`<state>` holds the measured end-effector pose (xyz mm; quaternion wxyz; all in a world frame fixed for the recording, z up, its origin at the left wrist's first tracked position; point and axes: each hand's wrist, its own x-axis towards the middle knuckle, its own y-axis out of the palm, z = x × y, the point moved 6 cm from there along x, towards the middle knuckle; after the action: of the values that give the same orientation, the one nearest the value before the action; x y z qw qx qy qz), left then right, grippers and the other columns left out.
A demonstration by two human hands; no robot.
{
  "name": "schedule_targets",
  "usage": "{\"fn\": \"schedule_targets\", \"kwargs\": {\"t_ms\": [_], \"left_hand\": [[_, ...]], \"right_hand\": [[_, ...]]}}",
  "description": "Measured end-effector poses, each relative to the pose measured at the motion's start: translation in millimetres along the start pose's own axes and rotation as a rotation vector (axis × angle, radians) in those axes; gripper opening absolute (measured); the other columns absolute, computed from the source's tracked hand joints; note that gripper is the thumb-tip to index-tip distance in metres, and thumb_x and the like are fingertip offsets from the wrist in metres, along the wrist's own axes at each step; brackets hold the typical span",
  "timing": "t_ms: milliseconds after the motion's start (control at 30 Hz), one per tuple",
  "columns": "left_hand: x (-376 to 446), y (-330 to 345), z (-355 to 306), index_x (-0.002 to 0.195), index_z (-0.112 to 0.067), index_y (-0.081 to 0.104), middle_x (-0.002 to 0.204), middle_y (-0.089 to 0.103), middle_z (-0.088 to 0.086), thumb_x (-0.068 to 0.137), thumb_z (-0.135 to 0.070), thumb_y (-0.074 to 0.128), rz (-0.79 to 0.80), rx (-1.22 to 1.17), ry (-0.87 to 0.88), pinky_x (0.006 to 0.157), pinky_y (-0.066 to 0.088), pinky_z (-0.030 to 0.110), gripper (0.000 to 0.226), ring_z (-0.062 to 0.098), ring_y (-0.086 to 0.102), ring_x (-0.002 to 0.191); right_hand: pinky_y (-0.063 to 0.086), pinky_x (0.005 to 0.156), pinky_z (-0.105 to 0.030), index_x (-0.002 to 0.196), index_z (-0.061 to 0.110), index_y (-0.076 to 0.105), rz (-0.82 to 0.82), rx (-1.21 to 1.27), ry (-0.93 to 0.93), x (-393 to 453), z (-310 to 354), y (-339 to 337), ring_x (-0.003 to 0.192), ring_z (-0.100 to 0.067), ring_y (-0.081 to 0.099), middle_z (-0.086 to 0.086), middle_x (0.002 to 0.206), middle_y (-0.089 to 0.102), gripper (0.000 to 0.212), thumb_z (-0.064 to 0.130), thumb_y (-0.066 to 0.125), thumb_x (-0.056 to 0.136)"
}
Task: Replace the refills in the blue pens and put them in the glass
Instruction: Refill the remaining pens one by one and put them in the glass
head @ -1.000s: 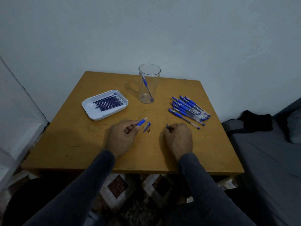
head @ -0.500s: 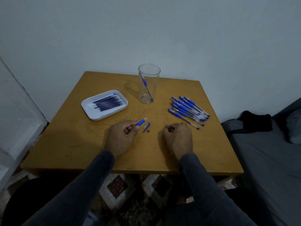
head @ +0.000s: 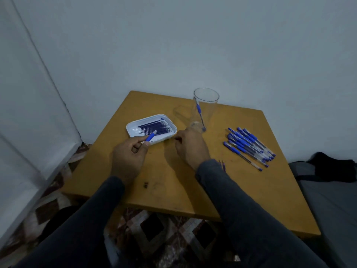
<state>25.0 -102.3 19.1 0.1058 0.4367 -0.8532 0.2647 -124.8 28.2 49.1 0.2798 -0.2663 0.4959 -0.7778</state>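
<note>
On the wooden counter [head: 173, 186] a white tray [head: 135, 127] holds a row of dark blue refills [head: 154, 126] lying side by side. Behind it, near the wall, a clear glass [head: 206, 105] stands upright with one blue pen [head: 199, 111] leaning inside. To the right a loose pile of blue pens [head: 249, 147] lies on the counter. The left hand [head: 128, 157] pinches a blue pen barrel [head: 150, 137] between thumb and fingers, its tip over the tray's near edge. The right hand [head: 190, 146] hovers just right of the tray, fingers curled; whether they grasp anything I cannot tell
</note>
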Motion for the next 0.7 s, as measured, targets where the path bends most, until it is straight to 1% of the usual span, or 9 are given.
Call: {"fn": "schedule_targets", "kwargs": {"t_ms": [33, 67, 167, 233, 300, 367, 533, 633, 700], "left_hand": [[2, -11, 3, 0.120, -0.007, 0.071, 0.079, 0.066, -0.002, 0.096, -0.018, 0.066, -0.016, 0.012, 0.012, 0.060, 0.052, 0.019, 0.026, 0.008, 0.060, 0.069], [4, -21, 8, 0.120, -0.008, 0.071, 0.080, 0.066, -0.001, 0.097, -0.017, 0.066, -0.031, 0.023, 0.011, 0.059, 0.052, 0.021, 0.026, 0.009, 0.059, 0.069], [11, -46, 26, 0.121, -0.012, 0.071, 0.080, 0.068, 0.003, 0.098, -0.020, 0.064, -0.055, 0.072, -0.052, 0.065, 0.056, 0.037, 0.026, 0.021, 0.063, 0.074], [13, -56, 36, 0.118, -0.014, 0.072, 0.078, 0.068, 0.003, 0.098, -0.022, 0.063, -0.061, 0.103, -0.088, 0.068, 0.056, 0.042, 0.024, 0.024, 0.063, 0.074], [14, -61, 41, 0.117, -0.015, 0.073, 0.077, 0.067, 0.003, 0.098, -0.021, 0.063, -0.068, 0.120, -0.088, 0.069, 0.057, 0.044, 0.023, 0.023, 0.063, 0.074], [12, -63, 44, 0.118, -0.015, 0.073, 0.078, 0.067, 0.001, 0.097, -0.020, 0.063, -0.070, 0.139, -0.078, 0.069, 0.056, 0.042, 0.023, 0.021, 0.062, 0.074], [11, -57, 50, 0.120, -0.013, 0.072, 0.082, 0.069, -0.001, 0.096, -0.021, 0.065, -0.077, 0.149, -0.067, 0.065, 0.051, 0.024, 0.026, 0.015, 0.062, 0.075], [11, -54, 53, 0.121, -0.013, 0.071, 0.084, 0.069, -0.001, 0.096, -0.021, 0.066, -0.067, 0.141, -0.074, 0.066, 0.055, 0.027, 0.026, 0.016, 0.063, 0.076], [11, -54, 55, 0.121, -0.014, 0.071, 0.085, 0.070, -0.001, 0.096, -0.022, 0.066, -0.058, 0.138, -0.079, 0.067, 0.056, 0.028, 0.027, 0.017, 0.064, 0.077]], "right_hand": [[0.056, 0.092, -0.040, 0.120, 0.019, 0.073, 0.022, -0.016, -0.029, 8, 10, 5, 0.105, -0.024, 0.063, -0.006, 0.117, 0.064, 0.025, 0.017, 0.057, 0.100], [0.055, 0.094, -0.041, 0.122, 0.018, 0.071, 0.057, -0.034, -0.059, 15, 20, 9, 0.108, -0.026, 0.063, -0.007, 0.121, 0.063, 0.026, 0.015, 0.058, 0.100], [0.050, 0.102, -0.041, 0.134, 0.017, 0.065, 0.201, -0.094, -0.169, 32, 45, 24, 0.119, -0.029, 0.060, -0.011, 0.133, 0.062, 0.038, 0.007, 0.058, 0.097], [0.046, 0.108, -0.039, 0.138, 0.017, 0.062, 0.289, -0.125, -0.214, 42, 54, 35, 0.126, -0.030, 0.057, -0.011, 0.139, 0.059, 0.043, 0.005, 0.058, 0.097], [0.041, 0.112, -0.036, 0.141, 0.016, 0.059, 0.375, -0.161, -0.221, 50, 59, 47, 0.132, -0.029, 0.053, -0.010, 0.144, 0.056, 0.044, 0.007, 0.059, 0.098], [0.040, 0.113, -0.035, 0.140, 0.016, 0.060, 0.440, -0.185, -0.215, 56, 60, 57, 0.131, -0.029, 0.054, -0.010, 0.143, 0.056, 0.041, 0.012, 0.059, 0.099], [0.049, 0.106, -0.039, 0.126, 0.014, 0.070, 0.463, -0.191, -0.260, 61, 66, 59, 0.117, -0.027, 0.061, -0.009, 0.131, 0.063, 0.029, 0.012, 0.062, 0.098], [0.050, 0.103, -0.036, 0.123, 0.014, 0.069, 0.483, -0.179, -0.257, 63, 67, 55, 0.115, -0.025, 0.061, -0.008, 0.126, 0.065, 0.027, 0.008, 0.059, 0.099], [0.049, 0.104, -0.035, 0.123, 0.013, 0.069, 0.483, -0.160, -0.262, 63, 68, 54, 0.116, -0.025, 0.061, -0.008, 0.125, 0.067, 0.027, 0.007, 0.059, 0.098]]}}
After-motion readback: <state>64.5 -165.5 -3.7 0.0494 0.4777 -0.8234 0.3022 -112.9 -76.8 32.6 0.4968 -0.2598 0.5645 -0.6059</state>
